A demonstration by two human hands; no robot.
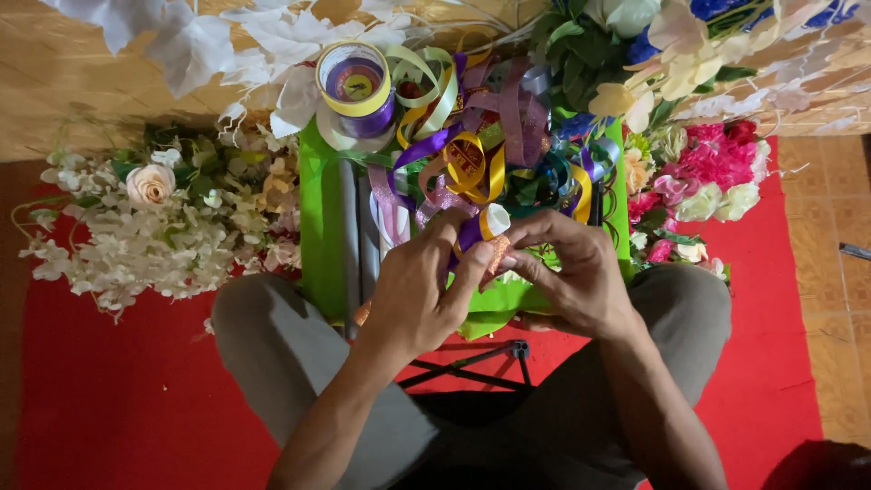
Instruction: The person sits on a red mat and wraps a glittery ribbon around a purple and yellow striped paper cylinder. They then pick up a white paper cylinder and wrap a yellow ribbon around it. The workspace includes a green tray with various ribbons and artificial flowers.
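My left hand (419,290) and my right hand (570,277) meet over my lap, both closed on a small ribbon roll (491,223) with a white core and orange and purple ribbon around it. The left thumb and fingers pinch the purple strip on its left side. The right fingers curl around the roll from the right. Just beyond the hands lies a tangle of loose ribbons (476,150) in purple, gold, green and pink. A larger spool stack (356,91) of yellow and purple ribbon stands behind it to the left.
White artificial flowers (154,227) lie at the left on a red mat (118,390). Pink and cream flowers (703,177) lie at the right, with leafy stems at the back. Green paper (319,218) and grey rods (350,236) sit before my knees. A black stand (490,356) lies between my legs.
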